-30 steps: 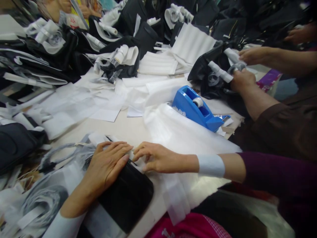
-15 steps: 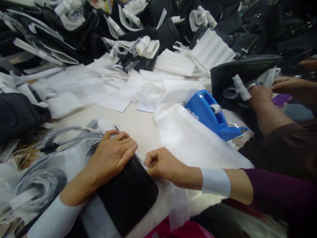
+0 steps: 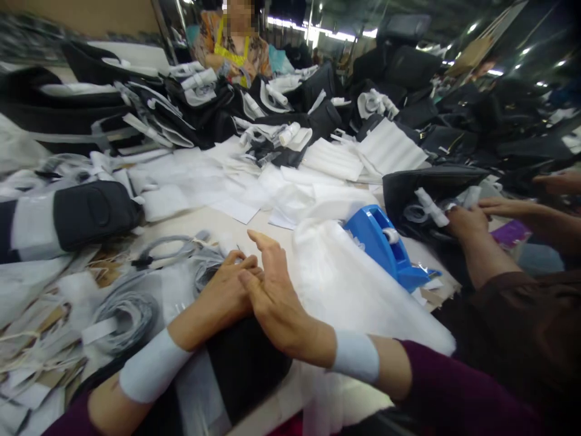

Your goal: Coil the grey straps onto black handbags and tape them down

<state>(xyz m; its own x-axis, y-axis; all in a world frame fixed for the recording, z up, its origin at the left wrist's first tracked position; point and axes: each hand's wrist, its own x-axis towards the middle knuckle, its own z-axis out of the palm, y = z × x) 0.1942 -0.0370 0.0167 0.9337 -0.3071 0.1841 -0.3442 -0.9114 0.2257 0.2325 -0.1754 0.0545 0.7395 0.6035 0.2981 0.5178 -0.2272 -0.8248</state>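
Note:
A black bag (image 3: 252,366) lies tilted on the table in front of me, with a clear plastic strip around its left part. My left hand (image 3: 229,287) bends its fingers over the upper end of this bag and holds it. Across the left fingertips comes my right hand (image 3: 279,297), its fingers stretched out and its thumb against the left hand; nothing shows in it. Part of the bag's top is hidden under both hands. Just right of the hands is a sheet of white foam wrap (image 3: 336,278).
A blue tape dispenser (image 3: 379,242) stands on the right, near a co-worker's hands (image 3: 472,218) at another black bag (image 3: 431,181). Coiled grey straps (image 3: 127,321) lie at left. White sheets (image 3: 204,181) and many black bags fill the back, where another person (image 3: 236,48) stands.
My right hand has moved from the bag's right edge up and left onto my left hand, its pinched fingers now straightened. My view has tilted up, showing more of the room.

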